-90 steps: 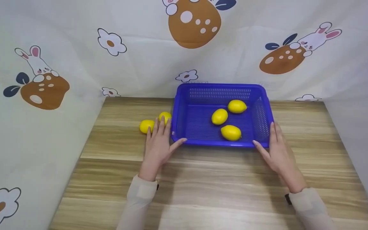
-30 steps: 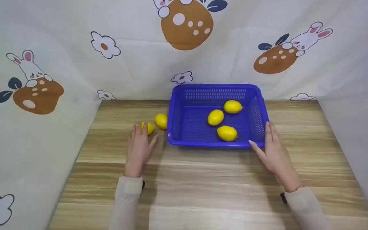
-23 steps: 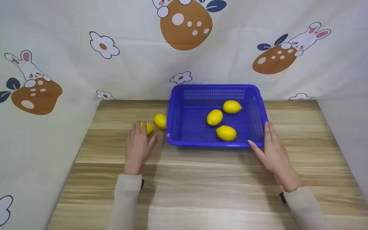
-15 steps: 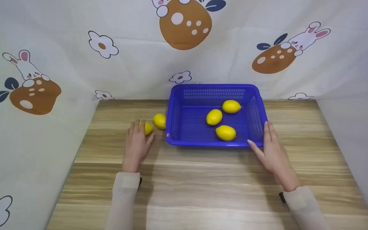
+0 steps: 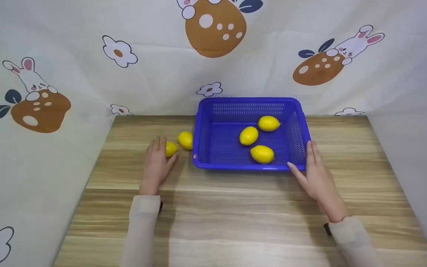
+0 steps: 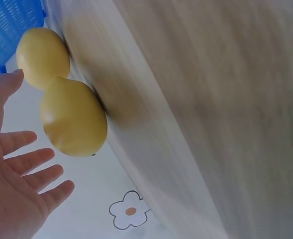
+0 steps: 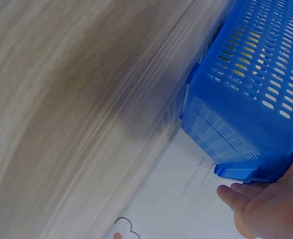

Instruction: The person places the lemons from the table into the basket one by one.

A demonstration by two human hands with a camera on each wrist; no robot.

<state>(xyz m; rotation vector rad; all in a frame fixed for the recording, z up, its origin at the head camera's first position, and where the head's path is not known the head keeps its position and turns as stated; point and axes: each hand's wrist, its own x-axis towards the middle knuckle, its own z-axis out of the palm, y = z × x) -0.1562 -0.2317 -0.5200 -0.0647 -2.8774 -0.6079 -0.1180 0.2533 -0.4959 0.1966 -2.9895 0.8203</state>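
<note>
In the head view my left hand (image 5: 155,163) is at the left side of a lemon (image 5: 171,149) on the table; the hand partly hides it. The left wrist view shows the left palm and spread, fairly straight fingers beside this lemon (image 6: 74,119), not closed round it. A second lemon (image 5: 186,140) lies against the left wall of a blue plastic basket (image 5: 252,167). Three more lemons lie inside the basket, one near its front (image 5: 262,154). My right hand (image 5: 319,176) touches the basket's front right corner, fingers straight along the side, thumb at the front rim.
A wood-grain table (image 5: 235,218) lies under everything. Behind the basket hangs a white cloth (image 5: 169,78) with rabbit and flower prints, close to its back rim. The cloth also borders the table on both sides.
My left hand has left the basket's front left corner and moved left to the outer lemon. Its fingers have slid from over that lemon to its left side. My right hand stays at the basket.
</note>
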